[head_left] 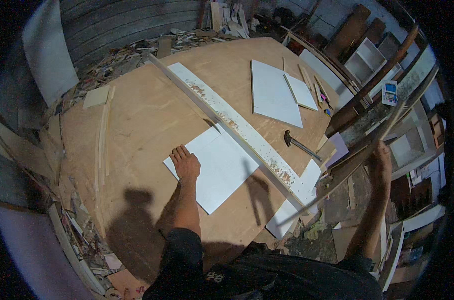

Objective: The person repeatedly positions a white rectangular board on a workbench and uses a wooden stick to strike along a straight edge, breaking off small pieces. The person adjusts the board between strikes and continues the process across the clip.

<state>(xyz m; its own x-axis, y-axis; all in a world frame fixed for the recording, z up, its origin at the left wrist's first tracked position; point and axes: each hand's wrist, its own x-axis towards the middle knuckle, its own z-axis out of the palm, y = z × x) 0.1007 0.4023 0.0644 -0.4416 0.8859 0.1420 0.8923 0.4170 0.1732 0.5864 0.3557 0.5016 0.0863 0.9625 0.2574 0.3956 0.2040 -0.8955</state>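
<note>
"Judging by how things lie, how far along is the work?"

"Partway, I'd say. The white rectangular panel (217, 172) is already laid flat on the plywood worktop (132, 120), alongside the long white board with chipped patches (229, 120). Whether the two touch, I can't tell. A faint line seems to cross the panel near its far side, so some marking or scoring may be done."

"And what's left?"

"The long thin wooden strip (348, 171) is up off the worktop, so it hasn't been set down anywhere. The claw hammer (302, 145) lies untouched beyond the chipped board, and a larger white panel (273, 92) lies farther off, near some narrow offcuts."

"What about the hands?"

"The left hand (185, 162) is palm down on the left part of the nearer panel, fingers together and slightly bent, tips at its edge. I can't tell whether they hook over it or simply rest there."

"The right?"

"Raised well out to the side. The right hand (380, 155) is clenched around the strip, which slants down toward the near end of the chipped board."
</note>
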